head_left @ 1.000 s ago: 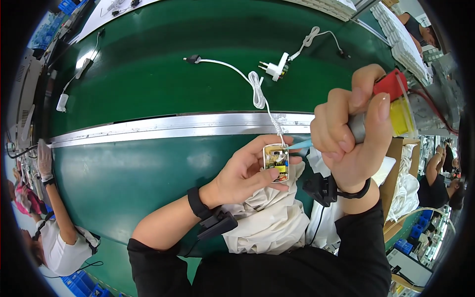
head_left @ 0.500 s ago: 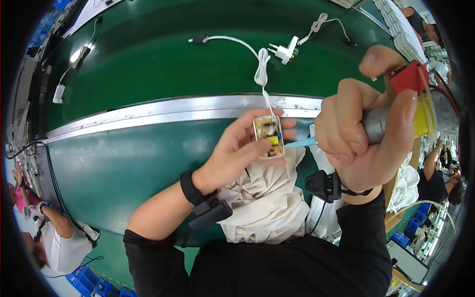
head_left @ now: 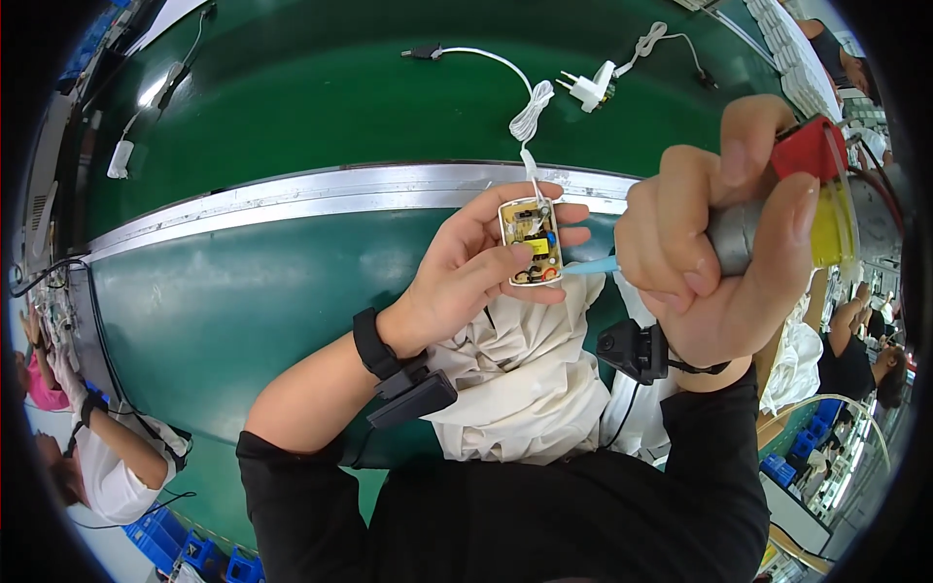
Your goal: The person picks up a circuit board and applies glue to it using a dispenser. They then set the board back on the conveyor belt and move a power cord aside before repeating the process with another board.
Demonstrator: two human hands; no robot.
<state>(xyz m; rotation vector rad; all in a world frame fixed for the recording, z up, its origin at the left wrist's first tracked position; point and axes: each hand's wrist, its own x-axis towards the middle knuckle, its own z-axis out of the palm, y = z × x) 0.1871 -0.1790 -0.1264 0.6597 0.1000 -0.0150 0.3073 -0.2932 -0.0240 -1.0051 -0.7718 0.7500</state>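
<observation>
My left hand (head_left: 457, 262) holds a small white adapter housing (head_left: 502, 228), its open side showing a circuit board (head_left: 521, 260) with a yellow-topped part. The thumb presses on the board and the fingers lie behind it. From the housing's far end a white cable (head_left: 526, 124) runs onto the bench. My right hand (head_left: 695, 233) is wrapped round a grey cylindrical hand tool (head_left: 731, 238) with yellow tape and a red block (head_left: 809, 151) on it. The tool's pale blue pointed tip (head_left: 593, 265) reaches the housing's near right corner; whether it touches cannot be made out.
A metal rail (head_left: 360, 191) crosses the green bench (head_left: 311, 107). Beyond it lie a white plug adapter (head_left: 589, 87) with its cable and, far left, another corded white piece (head_left: 120, 159). Cream cloth (head_left: 515, 389) lies under my hands. Other people sit at both sides.
The board has come up slightly and shows more squarely, with the blue tip now nearer its near corner. My right index finger has curled in closer to the red block. The view has shifted a little.
</observation>
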